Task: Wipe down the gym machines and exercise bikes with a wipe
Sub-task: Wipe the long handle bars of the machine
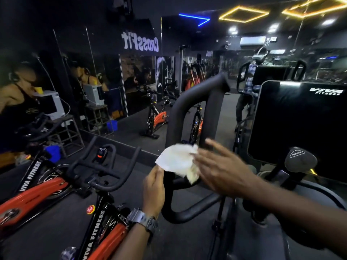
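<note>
Surroundings. Left of and below the hands: an exercise bike [105, 228] with an orange frame, black handlebars [97, 166] and "VIVA FITNESS" lettering on its stem. A second orange bike [33, 192] lies further left, partly cut off by the frame edge. Beyond both runs a wall mirror [112, 81] showing reversed "CrossFit" lettering, reflected bikes and a blue bucket [112, 125]. A white box-shaped appliance on a metal stand [50, 106] stands at the far left.

Directly behind the hands: the black looped handle [189, 107] of a gym machine rises up and curves over; its lower bend [180, 214] passes under the left wrist. Right of the hands: the machine's black back pad [300, 124], marked "VIVA FITNESS", and below it a grey knob-like cap [300, 159]. The loop stands between the hands and the mirror.

Grip. The wipe [178, 161], white and crumpled, hangs in front of the loop's lower part, between the two hands; whether it touches the handle cannot be told. The left hand [155, 188], with a grey wristwatch [143, 220] on the wrist, pinches the wipe's lower left corner between thumb and fingers. The right hand [223, 169] is spread, fingers straight and somewhat motion-blurred, its fingertips at the wipe's right edge, clasping nothing.
</note>
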Action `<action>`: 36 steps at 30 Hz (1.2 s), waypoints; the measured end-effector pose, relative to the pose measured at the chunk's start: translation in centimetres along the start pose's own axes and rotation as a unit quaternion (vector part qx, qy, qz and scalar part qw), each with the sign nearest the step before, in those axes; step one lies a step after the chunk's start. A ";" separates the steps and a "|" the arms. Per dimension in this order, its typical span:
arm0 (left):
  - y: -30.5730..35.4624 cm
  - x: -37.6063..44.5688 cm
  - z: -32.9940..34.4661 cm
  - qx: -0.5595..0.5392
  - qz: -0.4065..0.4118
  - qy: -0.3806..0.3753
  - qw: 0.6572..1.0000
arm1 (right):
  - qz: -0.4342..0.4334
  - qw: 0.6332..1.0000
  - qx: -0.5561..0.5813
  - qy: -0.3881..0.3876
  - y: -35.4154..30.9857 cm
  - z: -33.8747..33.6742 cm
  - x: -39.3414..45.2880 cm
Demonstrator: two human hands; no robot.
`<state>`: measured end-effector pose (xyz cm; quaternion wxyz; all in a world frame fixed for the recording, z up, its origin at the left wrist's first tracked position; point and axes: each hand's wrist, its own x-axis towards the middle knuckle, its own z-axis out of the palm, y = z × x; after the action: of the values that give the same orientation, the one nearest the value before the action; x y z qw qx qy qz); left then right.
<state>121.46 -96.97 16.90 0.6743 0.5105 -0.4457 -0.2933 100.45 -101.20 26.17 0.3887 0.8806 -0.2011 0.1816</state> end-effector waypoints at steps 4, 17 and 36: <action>-0.5 -0.2 0.1 -0.014 -0.003 -0.003 1.000 | 0.142 0.986 -0.064 0.064 6.1 -3.2 2.2; -2.4 -1.1 -1.2 -0.060 -0.042 0.000 0.997 | 0.074 0.990 0.094 0.077 -8.8 6.7 3.1; -8.9 -4.5 -2.9 -0.029 -0.179 0.013 0.983 | -0.043 0.966 0.251 0.052 -16.9 13.9 -0.8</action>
<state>122.68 -94.58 6.85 0.6309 0.5665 -0.3293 -0.4154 110.41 -101.17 6.67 0.1729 0.9469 -0.0908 0.2554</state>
